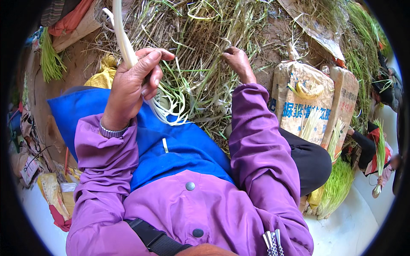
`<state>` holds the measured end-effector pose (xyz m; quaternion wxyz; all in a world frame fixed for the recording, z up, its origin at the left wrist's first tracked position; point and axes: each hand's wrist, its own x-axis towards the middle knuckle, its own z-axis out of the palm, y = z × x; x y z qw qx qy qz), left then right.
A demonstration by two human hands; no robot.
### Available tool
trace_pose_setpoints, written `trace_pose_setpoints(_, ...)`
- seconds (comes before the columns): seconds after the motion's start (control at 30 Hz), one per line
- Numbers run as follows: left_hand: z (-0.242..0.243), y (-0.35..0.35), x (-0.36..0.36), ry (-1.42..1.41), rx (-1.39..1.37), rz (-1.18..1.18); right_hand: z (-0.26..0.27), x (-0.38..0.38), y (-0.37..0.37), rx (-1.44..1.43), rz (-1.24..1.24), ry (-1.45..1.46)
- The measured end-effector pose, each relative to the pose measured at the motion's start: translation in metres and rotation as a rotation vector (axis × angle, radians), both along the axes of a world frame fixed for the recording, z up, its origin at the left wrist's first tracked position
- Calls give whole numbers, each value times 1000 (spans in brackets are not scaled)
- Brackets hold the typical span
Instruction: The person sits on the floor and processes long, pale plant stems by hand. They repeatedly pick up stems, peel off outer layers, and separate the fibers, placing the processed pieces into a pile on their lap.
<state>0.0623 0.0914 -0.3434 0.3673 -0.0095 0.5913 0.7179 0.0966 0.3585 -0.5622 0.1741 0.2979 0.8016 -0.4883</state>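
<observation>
My left hand (133, 76) is closed around a small bundle of pale plant stalks (123, 41). Their white, thin strands (165, 110) hang below the palm over the blue cloth (185, 150) on my lap. My right hand (237, 62) is stretched out over the heap of dry stems and leaves (198, 38), thumb and fingertips close together. A thin bit of plant matter shows at those fingertips, but whether they pinch it is unclear. On the blue cloth lies a short pale piece of stalk (165, 145).
At the right stand printed sacks (306, 96) with a banana peel (309, 91) on one and pale stalks leaning against them. Cut green stalks (334, 188) lie by my knee. Another person (368, 147) is at the far right. A yellow sack (104, 75) lies left of my left hand.
</observation>
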Motion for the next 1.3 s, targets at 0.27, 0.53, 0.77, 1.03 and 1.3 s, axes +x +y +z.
trace_pose_setpoints(0.27,-4,2,5,117,-110,-27,83,15,-43,-379,63,373)
trace_pose_setpoints(0.53,-22,6,3,-137,48,-65,188,34,-82,-592,337,453)
trace_pose_setpoints(0.77,-8,-9,-2,-108,301,-72,197,46,-86,-474,333,489)
trace_pose_setpoints(1.03,11,-17,13,180,142,-80,170,55,-55,175,139,209)
trace_pose_setpoints(1.3,-7,2,34,345,-88,-411,196,35,-100,-648,-79,548)
